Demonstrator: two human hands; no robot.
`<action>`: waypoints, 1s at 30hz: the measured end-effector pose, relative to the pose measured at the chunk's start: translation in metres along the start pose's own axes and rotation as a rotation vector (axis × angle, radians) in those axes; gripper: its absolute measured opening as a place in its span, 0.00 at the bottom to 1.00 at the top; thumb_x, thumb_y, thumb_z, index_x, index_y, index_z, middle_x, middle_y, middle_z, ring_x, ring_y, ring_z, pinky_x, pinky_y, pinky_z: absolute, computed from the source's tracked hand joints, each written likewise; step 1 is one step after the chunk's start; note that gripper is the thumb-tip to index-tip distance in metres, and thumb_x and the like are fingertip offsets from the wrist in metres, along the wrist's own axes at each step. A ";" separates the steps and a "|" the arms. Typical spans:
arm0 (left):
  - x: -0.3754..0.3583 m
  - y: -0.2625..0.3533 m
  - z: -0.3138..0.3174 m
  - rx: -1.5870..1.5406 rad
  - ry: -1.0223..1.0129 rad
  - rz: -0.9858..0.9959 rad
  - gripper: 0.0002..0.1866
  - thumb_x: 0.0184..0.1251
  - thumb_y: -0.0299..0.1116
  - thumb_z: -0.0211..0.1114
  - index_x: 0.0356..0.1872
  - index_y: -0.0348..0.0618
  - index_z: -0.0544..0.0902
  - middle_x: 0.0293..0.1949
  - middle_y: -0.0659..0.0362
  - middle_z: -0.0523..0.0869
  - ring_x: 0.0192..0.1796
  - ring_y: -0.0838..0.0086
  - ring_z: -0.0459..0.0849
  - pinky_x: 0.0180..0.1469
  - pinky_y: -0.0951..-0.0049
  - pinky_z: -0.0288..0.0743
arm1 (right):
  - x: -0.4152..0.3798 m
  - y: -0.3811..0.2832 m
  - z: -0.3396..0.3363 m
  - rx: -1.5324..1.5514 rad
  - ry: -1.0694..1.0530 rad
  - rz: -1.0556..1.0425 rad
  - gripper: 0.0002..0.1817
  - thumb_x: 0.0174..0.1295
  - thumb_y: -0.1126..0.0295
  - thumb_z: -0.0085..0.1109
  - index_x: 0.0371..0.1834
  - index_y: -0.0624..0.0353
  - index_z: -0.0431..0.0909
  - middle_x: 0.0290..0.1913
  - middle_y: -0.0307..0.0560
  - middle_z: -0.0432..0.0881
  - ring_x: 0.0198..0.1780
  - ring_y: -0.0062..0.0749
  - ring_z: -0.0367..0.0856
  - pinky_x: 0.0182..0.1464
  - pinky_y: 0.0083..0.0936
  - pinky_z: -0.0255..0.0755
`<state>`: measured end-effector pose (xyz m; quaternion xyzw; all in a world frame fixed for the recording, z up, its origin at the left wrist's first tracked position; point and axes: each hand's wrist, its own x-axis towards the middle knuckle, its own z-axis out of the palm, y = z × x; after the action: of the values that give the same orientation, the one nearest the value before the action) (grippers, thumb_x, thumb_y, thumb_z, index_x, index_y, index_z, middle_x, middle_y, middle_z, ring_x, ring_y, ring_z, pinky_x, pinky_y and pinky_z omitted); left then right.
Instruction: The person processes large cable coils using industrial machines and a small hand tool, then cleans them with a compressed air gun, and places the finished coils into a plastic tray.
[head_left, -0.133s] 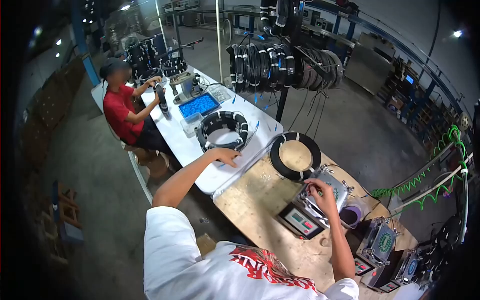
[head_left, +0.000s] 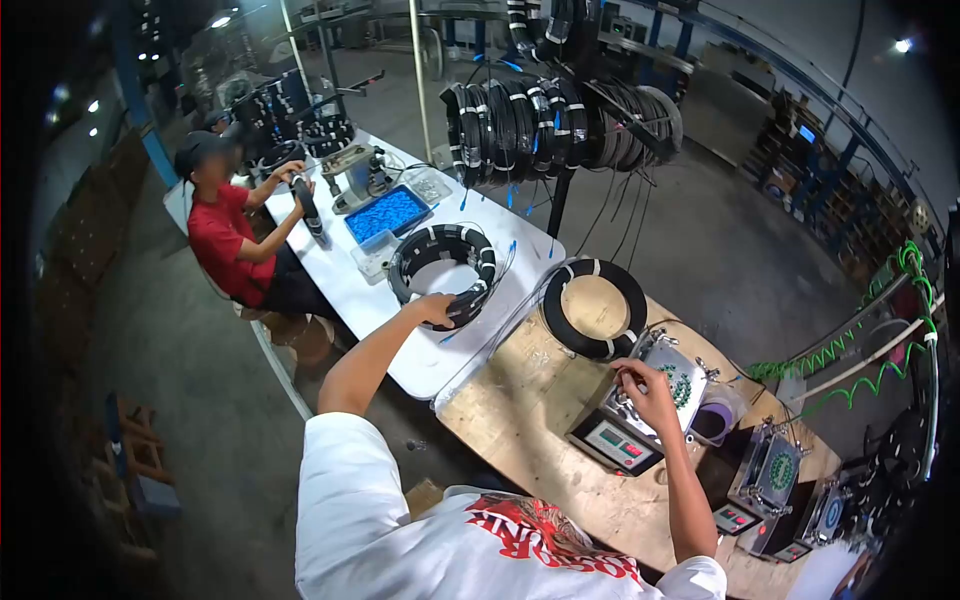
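Apparently for steadiness, the left hand (head_left: 436,311) meets the coil stack (head_left: 401,280) at six o'clock.
The stack lies flat on the white counter (head_left: 410,365), likely against rolling; grip unclear. The right hand (head_left: 648,392) curls over the metal box (head_left: 615,442), pinch unclear.

You are wearing a white shirt (head_left: 350,490) with red lettering; the table coil (head_left: 403,265) is showing black broken by white bands, and the bench coil (head_left: 632,300) is repeating that banding; the table (head_left: 420,375) is gleaming white, the bench (head_left: 500,390) is showing pale tan; the bits (head_left: 388,213) are glowing bright blue; the plate (head_left: 662,354) is shining silver under a green dotted ring; the hose (head_left: 908,258) is showing vivid green; your co-worker is wearing a red top (head_left: 222,240) and a dark cap (head_left: 203,153).
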<state>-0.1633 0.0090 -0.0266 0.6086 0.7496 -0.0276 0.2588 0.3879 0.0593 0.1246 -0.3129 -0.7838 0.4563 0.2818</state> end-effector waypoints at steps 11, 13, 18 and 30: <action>0.048 0.019 0.063 0.171 0.208 -0.141 0.19 0.62 0.31 0.70 0.56 0.43 0.83 0.52 0.47 0.89 0.59 0.50 0.88 0.62 0.49 0.80 | -0.034 -0.002 -0.034 -0.143 0.043 0.168 0.11 0.75 0.79 0.55 0.54 0.65 0.84 0.34 0.45 0.87 0.36 0.23 0.84 0.44 0.25 0.78; 0.049 0.010 0.041 0.160 0.142 -0.033 0.23 0.54 0.37 0.77 0.52 0.42 0.86 0.51 0.46 0.89 0.58 0.50 0.88 0.60 0.50 0.82 | -0.042 -0.008 -0.042 -0.153 0.060 0.218 0.11 0.76 0.79 0.54 0.54 0.65 0.84 0.34 0.44 0.87 0.36 0.23 0.84 0.43 0.24 0.78; 0.024 0.047 -0.058 0.077 0.332 0.024 0.29 0.55 0.46 0.76 0.55 0.40 0.83 0.47 0.40 0.91 0.53 0.46 0.90 0.63 0.50 0.81 | -0.067 0.023 -0.059 -0.106 0.186 0.175 0.11 0.75 0.80 0.54 0.54 0.64 0.84 0.32 0.45 0.86 0.33 0.22 0.84 0.39 0.23 0.78; -0.090 0.224 -0.239 -0.005 0.608 0.306 0.27 0.51 0.50 0.78 0.36 0.30 0.90 0.26 0.42 0.87 0.31 0.53 0.89 0.37 0.58 0.81 | -0.089 0.055 -0.043 0.001 0.127 0.157 0.13 0.74 0.79 0.54 0.56 0.63 0.85 0.37 0.46 0.88 0.35 0.22 0.83 0.42 0.24 0.78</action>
<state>-0.0291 0.0713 0.2791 0.6937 0.6926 0.1960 0.0262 0.4896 0.0371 0.0798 -0.4016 -0.7371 0.4569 0.2944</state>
